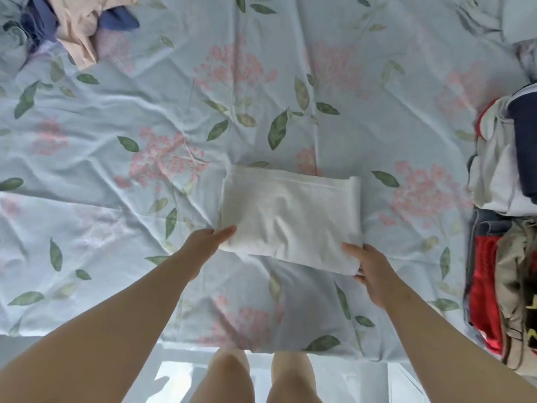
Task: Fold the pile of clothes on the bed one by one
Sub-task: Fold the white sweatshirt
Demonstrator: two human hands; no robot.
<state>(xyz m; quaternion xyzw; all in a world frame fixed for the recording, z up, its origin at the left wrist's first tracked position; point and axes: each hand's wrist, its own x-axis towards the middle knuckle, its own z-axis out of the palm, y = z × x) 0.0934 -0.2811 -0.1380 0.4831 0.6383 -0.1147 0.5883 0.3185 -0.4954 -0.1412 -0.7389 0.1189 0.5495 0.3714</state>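
Lying near the middle of the bed, the folded white cloth garment (290, 219) forms a flat rectangle, its near edge turned slightly clockwise.

1. Left hand (203, 242): pinches the near-left corner of the garment. The thumb lies on top of the cloth; the fingers are hidden beneath it.
2. Right hand (374, 271): grips the near-right corner. The thumb presses on top and the fingertips curl under the edge.
3. Both forearms are bare and reach in from the near side of the bed.

Surroundings:
- The pale blue bed sheet printed with pink flower clusters and green leaves (116, 170) covers the whole work surface and is creased throughout, with ridges running up to the garment's left side.
- A loose heap of beige and dark blue clothes (78, 27) lies at the far-left corner, well apart from the garment.
- A crowded pile of white, navy, red and khaki clothes (505, 228) runs along the right edge, near the right hand but not touching it.
- A grey-blue crumpled fabric (494, 21) sits at the far-right corner.
- Below the sheet's near edge, the person's bare knees (229, 370) stand over a glossy pale floor (174, 373).

Markings: a yellow print (531, 303) shows on the khaki item at the right edge; it is cut off by the frame and cannot be read.
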